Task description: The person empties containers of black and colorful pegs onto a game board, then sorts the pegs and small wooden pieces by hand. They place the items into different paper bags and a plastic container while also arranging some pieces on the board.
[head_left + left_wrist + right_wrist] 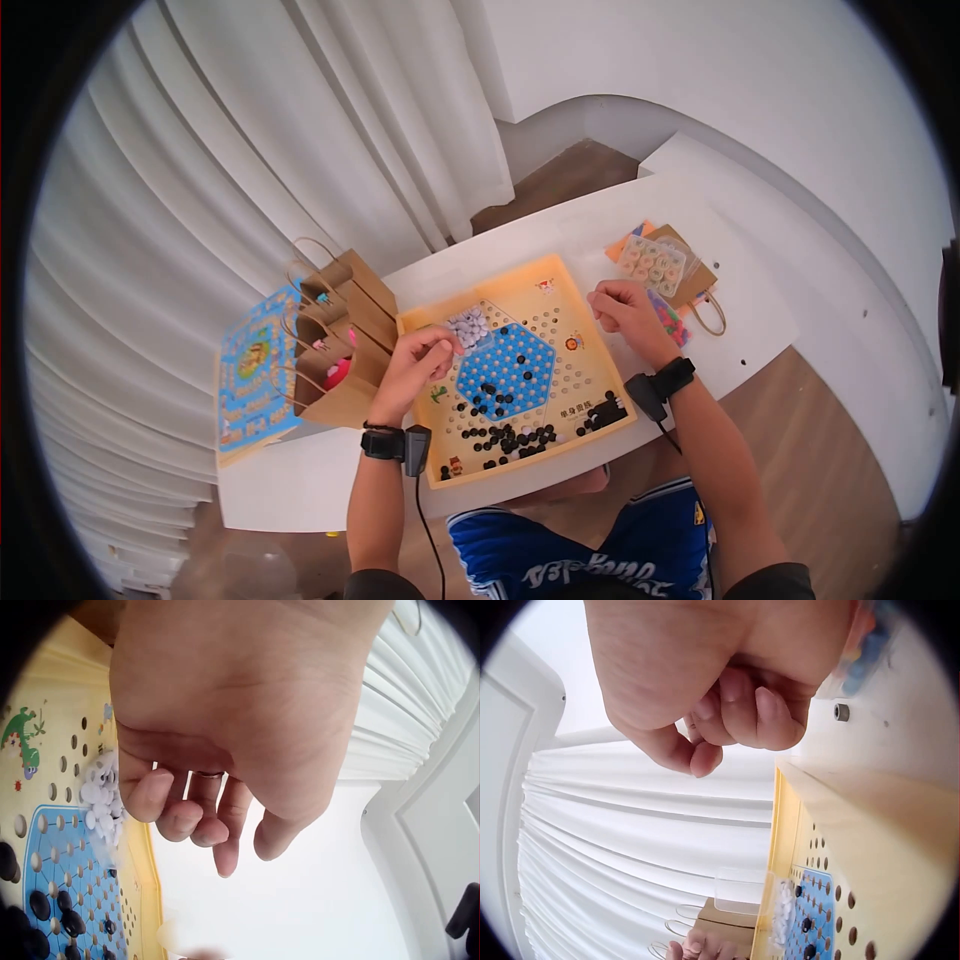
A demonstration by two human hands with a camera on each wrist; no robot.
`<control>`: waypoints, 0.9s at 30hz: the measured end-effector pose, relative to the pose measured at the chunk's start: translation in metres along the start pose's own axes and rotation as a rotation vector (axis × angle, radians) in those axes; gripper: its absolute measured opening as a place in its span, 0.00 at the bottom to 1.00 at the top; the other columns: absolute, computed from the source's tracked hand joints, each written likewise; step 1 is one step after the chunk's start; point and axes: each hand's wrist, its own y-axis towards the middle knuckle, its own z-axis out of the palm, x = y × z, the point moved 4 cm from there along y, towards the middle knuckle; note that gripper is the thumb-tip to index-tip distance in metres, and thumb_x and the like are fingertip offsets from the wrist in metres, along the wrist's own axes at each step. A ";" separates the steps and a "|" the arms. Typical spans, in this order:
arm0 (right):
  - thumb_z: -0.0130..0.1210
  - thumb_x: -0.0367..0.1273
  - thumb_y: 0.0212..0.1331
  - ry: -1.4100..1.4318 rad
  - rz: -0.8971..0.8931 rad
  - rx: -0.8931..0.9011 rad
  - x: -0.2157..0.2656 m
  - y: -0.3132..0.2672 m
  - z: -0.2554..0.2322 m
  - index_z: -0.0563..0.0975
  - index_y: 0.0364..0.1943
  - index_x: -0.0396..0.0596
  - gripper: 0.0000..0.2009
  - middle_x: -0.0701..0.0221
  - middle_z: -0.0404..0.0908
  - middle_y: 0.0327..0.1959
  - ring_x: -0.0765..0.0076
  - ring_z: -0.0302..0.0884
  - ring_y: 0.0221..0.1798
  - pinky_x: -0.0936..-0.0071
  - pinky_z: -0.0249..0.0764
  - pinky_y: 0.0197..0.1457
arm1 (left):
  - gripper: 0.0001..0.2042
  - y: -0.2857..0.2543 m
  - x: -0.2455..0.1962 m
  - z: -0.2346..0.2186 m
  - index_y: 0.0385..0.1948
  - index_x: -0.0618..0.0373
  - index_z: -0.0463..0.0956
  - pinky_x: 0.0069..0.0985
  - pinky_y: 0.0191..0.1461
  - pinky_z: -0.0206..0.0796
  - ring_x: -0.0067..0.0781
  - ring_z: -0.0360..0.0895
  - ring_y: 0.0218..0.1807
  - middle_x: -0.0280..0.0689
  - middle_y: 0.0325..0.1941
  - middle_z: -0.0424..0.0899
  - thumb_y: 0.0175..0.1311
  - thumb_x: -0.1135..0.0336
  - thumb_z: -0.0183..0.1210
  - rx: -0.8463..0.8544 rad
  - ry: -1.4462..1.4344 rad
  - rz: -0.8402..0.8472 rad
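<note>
Over the left side of a yellow game board (560, 268), my left hand (418, 365) hangs with loosely curled fingers. In the left wrist view its thumb stands apart from the fingers and nothing shows between them. My right hand (632, 312) is raised beyond the board's right rim. The right wrist view shows its fingers (739, 720) curled in toward the palm, with no object visible. A blue hexagon with holes (540, 372) covers the board's middle. Several black pieces (520, 440) lie on it and along the near side. White pieces (467, 328) are heaped at the upper left.
Brown paper bags (375, 290) with handles stand left of the board, beside a blue patterned panel (255, 365). At the right lie a clear box of round pieces (655, 262) and a pack of colourful bits (668, 318). A small grey cylinder (842, 712) sits on the table.
</note>
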 end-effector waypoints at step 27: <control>0.59 0.25 0.55 -1.842 -0.219 0.986 0.051 -0.070 0.103 0.78 0.36 0.44 0.05 0.67 0.80 0.30 0.58 0.83 0.41 0.65 0.79 0.48 | 0.07 -0.014 0.023 -0.017 0.34 0.60 0.80 0.14 0.38 0.63 0.09 0.71 0.34 0.24 0.30 0.78 0.74 0.69 0.60 0.035 -0.122 0.106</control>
